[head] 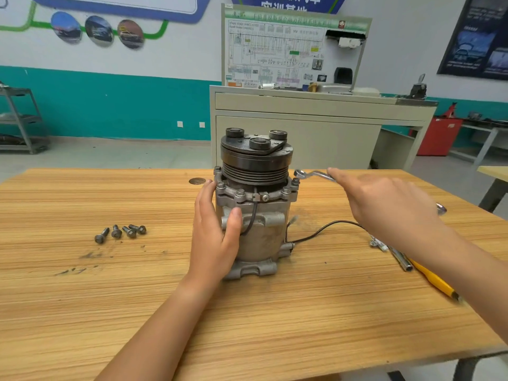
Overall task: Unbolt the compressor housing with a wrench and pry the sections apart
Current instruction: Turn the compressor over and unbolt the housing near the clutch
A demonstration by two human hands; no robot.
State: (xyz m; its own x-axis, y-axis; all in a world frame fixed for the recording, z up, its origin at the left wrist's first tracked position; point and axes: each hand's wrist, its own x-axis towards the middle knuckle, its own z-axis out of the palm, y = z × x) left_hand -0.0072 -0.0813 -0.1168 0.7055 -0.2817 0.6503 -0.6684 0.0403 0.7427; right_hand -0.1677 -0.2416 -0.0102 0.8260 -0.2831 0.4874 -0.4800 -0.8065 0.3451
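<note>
We brace the compressor (264,237), likely heavy and rigid, with a flat left hand (214,237); right hand (384,204) grips the wrench (313,174).

**Hidden, blurred and cut-off parts**

The right hand (384,204) is blurred and covers most of the wrench (313,174); whether its fingers curl round the handle cannot be told. The left hand (214,235) hides the left flank of the compressor (258,215). The right forearm covers part of a yellow-handled screwdriver (437,281). Print on the wiring diagram board (275,50) is too small to read. The top edge cuts the wall lettering (286,2).
</note>
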